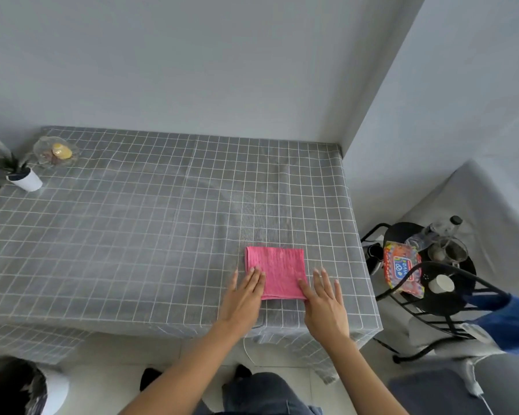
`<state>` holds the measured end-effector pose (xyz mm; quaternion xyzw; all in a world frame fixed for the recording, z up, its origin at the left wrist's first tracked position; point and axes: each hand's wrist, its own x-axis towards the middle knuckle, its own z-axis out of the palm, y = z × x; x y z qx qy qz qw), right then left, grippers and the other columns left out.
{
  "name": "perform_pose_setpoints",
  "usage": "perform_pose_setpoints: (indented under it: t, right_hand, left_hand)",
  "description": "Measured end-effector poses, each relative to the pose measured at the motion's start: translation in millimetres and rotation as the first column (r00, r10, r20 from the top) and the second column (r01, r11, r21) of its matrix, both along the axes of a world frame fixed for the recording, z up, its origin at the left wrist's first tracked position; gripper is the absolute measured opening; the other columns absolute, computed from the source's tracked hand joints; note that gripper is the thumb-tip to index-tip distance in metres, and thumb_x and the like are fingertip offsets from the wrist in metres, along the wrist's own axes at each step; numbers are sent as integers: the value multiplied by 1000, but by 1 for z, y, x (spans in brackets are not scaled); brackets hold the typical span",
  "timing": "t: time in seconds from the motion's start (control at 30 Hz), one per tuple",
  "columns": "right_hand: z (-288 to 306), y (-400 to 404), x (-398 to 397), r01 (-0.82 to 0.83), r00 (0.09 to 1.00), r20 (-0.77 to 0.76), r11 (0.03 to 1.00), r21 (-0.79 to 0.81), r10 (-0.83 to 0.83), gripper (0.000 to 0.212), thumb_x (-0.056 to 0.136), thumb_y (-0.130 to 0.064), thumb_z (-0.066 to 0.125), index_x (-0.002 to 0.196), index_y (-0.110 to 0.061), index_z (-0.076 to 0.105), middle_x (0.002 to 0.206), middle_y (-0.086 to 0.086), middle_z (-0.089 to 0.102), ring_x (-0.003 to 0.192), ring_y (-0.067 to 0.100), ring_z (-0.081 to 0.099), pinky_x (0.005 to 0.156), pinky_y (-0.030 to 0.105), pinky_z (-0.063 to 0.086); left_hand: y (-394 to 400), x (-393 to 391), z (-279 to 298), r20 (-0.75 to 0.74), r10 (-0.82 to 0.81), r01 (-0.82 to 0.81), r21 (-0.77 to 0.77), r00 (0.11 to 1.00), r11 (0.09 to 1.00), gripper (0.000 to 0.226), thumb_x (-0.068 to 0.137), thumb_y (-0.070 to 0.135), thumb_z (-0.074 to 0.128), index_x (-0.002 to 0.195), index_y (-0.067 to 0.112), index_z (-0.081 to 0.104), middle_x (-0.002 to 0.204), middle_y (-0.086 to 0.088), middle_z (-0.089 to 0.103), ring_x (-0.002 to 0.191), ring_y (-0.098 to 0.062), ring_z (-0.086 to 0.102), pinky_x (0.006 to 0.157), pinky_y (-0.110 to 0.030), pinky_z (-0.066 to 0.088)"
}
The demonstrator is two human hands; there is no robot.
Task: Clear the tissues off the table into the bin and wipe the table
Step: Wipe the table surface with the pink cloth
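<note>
- The left hand (246,292) lies flat with straight fingers, its fingertips resting on the near left part of a folded pink cloth (277,272); it grips nothing.
- The right hand (324,298) is also flat and spread, its thumb touching the cloth's near right corner while the other fingers lie on the tabletop just beside the cloth.
- The pink cloth is a neat folded square, lying flat near the front right part of the tabletop (132,223), between the two hands.
- The tabletop is covered by a grey cloth with a white grid pattern that hangs over the front edge.
- At the far left corner stands a small potted plant (20,173) in a white pot, and just behind it a clear glass dish (56,151) holding something yellow.
- To the right of the tabletop, well apart from the hands, a black wire rack (432,283) carries a colourful pack of wipes (402,269), a clear bottle (441,230) with a dark cap and a glass jar (448,251).
- At the bottom left corner a white bin (21,387) lined with a dark bag is partly in view on the floor.
- No tissues can be seen on the tabletop.
</note>
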<state>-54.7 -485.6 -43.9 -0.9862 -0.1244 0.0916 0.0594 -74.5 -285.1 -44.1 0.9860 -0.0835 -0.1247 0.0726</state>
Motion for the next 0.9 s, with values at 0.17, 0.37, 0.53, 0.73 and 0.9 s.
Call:
perform_pose_setpoints:
  t: [0.17,0.37,0.53,0.73,0.9]
  right_hand:
    - [-5,-1,-15,-6,998,-57,1000,4,6,58,101,-25,32,153,-28,8,162,8,-1,145,24,-20,113,40,-17]
    - [-2,-7,-11,17,996,-91,983,182,0,71,91,-19,40,153,-26,5,161,5,-3,141,16,-24,115,39,-16]
    - [2,7,18,62,998,-47,970,234,-52,59,99,-19,34,153,-21,12,161,4,3,145,17,-13,117,38,-8]
    - [-8,40,42,-46,994,-95,993,108,57,54,104,-28,16,153,-19,-2,159,-2,-12,146,16,-16,118,38,-10]
    - [-21,34,44,15,989,-145,997,77,-3,54,103,-39,9,150,-24,-14,157,-10,-17,145,10,-18,118,42,-9]
  left_hand:
    - [4,-13,-8,-50,-1,-2,-63,999,998,65,101,10,29,149,17,-15,156,-2,-23,142,-15,-24,117,-41,-16]
    - [18,-14,-9,-87,-40,29,-122,995,992,61,101,23,22,146,22,-18,155,4,-26,140,-11,-27,116,-37,-20]
    - [14,2,-2,-38,32,-39,-207,999,977,58,101,28,23,152,18,-1,159,4,-13,143,-7,-19,117,-35,-17]
    - [7,33,0,-42,81,-84,-92,996,992,53,105,28,15,152,12,-4,160,-3,-15,144,-14,-21,114,-38,-17]
    - [11,42,-7,-166,138,-141,-6,976,990,57,105,34,13,149,15,-17,156,-1,-27,146,-18,-19,120,-46,-8]
